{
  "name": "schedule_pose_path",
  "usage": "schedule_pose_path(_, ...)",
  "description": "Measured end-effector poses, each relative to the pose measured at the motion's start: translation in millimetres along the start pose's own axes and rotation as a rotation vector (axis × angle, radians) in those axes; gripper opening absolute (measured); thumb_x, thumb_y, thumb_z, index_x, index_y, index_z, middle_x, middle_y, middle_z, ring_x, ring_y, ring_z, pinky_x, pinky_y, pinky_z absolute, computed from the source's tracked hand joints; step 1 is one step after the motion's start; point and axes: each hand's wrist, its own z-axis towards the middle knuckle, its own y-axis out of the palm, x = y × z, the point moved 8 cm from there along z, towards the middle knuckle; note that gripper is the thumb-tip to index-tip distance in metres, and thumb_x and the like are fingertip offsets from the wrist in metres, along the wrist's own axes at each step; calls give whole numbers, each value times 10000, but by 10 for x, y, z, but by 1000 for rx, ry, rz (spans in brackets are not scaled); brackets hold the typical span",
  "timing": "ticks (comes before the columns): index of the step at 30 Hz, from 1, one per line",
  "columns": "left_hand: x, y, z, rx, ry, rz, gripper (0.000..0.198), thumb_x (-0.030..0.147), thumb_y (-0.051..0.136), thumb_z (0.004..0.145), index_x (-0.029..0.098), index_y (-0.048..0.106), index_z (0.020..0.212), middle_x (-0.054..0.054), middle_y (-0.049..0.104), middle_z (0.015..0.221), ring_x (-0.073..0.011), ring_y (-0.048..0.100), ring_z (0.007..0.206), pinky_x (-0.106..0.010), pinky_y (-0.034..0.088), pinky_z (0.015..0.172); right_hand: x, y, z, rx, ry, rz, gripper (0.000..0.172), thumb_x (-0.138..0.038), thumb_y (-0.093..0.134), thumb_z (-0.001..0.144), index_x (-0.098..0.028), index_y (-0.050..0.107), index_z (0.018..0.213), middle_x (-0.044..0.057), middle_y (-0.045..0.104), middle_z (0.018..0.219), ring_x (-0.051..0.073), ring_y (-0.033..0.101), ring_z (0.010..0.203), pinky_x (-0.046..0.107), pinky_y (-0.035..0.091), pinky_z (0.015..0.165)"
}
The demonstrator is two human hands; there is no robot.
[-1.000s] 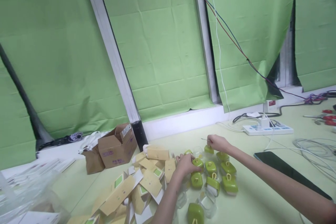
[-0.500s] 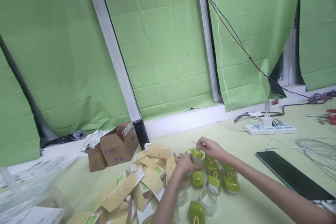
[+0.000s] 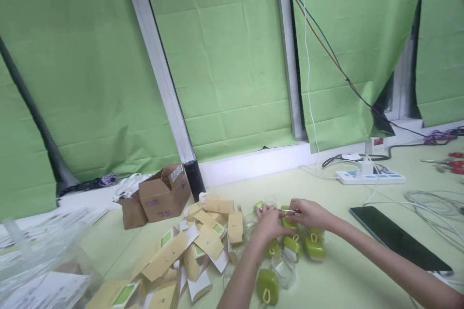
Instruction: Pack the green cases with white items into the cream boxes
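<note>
Small glossy green cases with pale loops lie in a cluster on the table. My left hand (image 3: pixel 270 224) curls around the near left side of one green case (image 3: pixel 289 222), its thumb along the lower edge. In the fingers of my right hand (image 3: pixel 308 213) is a thin metal tool (image 3: pixel 288 210) with a red end, pointing left across the top of that case. The tool's exact kind is too small to make out. Just below my hands sit another green case (image 3: pixel 314 247) and a clear plastic cover (image 3: pixel 284 270). A further green case (image 3: pixel 267 286) lies nearest me.
To the left spreads a heap of opened yellow cartons (image 3: pixel 208 241), with a brown cardboard box (image 3: pixel 165 195) behind. A dark tablet-like slab (image 3: pixel 398 239), a white power strip (image 3: pixel 369 177), loose white cable (image 3: pixel 433 210) and red-handled scissors (image 3: pixel 455 164) lie to the right.
My right hand has come lower, bringing the thin tool down to the case. My left hand has shifted right. The view has moved slightly.
</note>
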Motion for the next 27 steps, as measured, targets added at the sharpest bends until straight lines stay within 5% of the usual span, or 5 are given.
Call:
schedule_pose_path(8,-69,-82,62,10,-18,53,474,561,647,571,198,621,874,-65,598,946,-311,403,1037,-414,277,895,87,-66,37,171,75,53,218,-313,435,859,-183,607,823,51,624,868,180,578,799,266,431,697)
schedule_pose_path(13,-83,-78,3,28,-33,63,662,564,645,554,184,512,1080,-102,499,1133,-313,354,1100,-429,247,943,228,-230,-28,140,106,78,248,-351,489,827,-174,661,805,63,633,843,191,584,761,282,434,697)
schedule_pose_path(20,423,50,84,42,70,12,475,589,490,696,246,539,1021,-59,505,1148,-285,343,1135,-418,208,990,410,-283,-394,32,81,122,162,-330,595,731,-191,680,734,40,657,768,184,590,677,267,444,638)
schedule_pose_path(27,671,199,248,-26,130,-37,495,554,563,647,276,564,1057,-29,641,987,-291,458,1018,-428,285,915,501,-387,-485,237,134,182,274,-426,481,829,-201,633,796,22,676,740,188,592,681,280,456,652)
